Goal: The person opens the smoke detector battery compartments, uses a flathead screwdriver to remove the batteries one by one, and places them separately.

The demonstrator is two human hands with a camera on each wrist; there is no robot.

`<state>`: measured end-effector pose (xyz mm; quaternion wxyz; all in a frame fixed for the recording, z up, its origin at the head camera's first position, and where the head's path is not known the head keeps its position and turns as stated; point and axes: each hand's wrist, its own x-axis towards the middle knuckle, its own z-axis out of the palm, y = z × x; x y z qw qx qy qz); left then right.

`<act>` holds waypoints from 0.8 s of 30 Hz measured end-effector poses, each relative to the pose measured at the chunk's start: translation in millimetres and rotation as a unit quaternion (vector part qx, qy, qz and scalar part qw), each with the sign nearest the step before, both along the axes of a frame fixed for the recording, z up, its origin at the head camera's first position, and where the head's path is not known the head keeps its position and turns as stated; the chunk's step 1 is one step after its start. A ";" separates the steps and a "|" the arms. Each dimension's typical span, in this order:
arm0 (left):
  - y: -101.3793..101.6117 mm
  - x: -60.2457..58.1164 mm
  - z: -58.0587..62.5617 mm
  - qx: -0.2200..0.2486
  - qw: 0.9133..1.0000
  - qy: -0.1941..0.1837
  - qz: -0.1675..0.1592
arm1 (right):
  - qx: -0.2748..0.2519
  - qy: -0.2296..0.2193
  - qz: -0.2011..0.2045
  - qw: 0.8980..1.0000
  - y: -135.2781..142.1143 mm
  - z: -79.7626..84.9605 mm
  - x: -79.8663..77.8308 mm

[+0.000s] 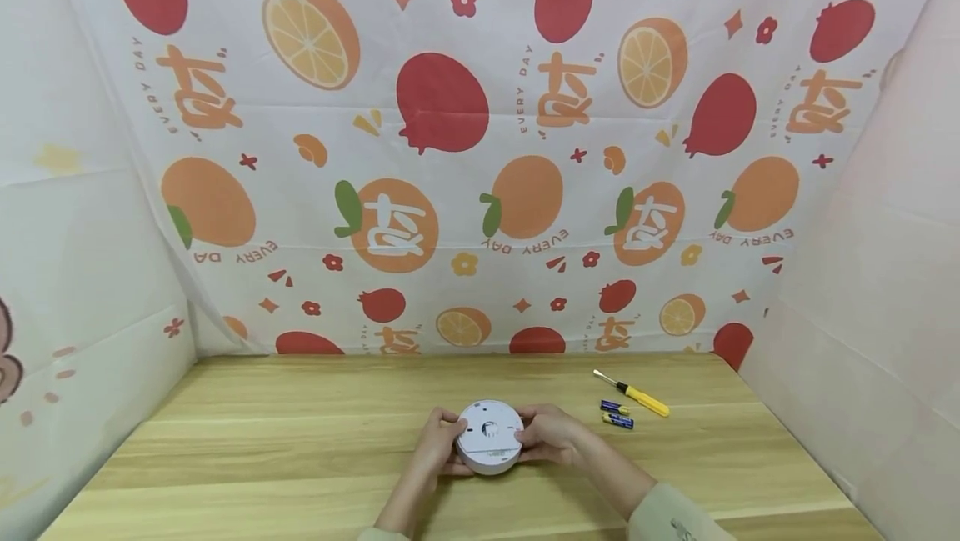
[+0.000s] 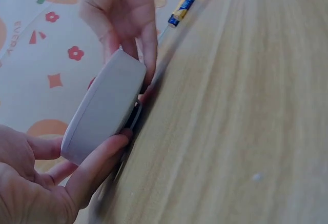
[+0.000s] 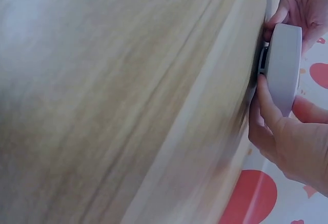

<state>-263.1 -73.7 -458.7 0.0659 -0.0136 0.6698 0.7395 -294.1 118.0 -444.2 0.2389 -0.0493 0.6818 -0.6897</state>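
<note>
A round white device (image 1: 480, 441), thick like a puck, is held between both hands, its flat face with small slots and a central round opening turned up. My left hand (image 1: 438, 441) grips its left edge, thumb on the upper face and fingers beneath. On the opposite edge, my right hand (image 1: 551, 434) holds it the same way. The left wrist view shows the smooth side wall of the device (image 2: 105, 106) tilted between the hands. In the right wrist view a dark part with a thin pale rim shows under the device (image 3: 284, 65), close over the table.
Two blue-and-yellow batteries, an upper battery (image 1: 615, 408) and a lower battery (image 1: 618, 421), lie right of the right hand. Behind them is a screwdriver (image 1: 645, 399) with a yellow handle. A fruit-print cloth (image 1: 450, 191) hangs behind the wooden table (image 1: 300, 441).
</note>
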 end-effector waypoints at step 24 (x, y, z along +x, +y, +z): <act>-14.2 -18.8 6.0 0.001 0.994 0.046 -0.096 | 0.044 -0.031 -0.027 0.998 9.4 6.4 -9.7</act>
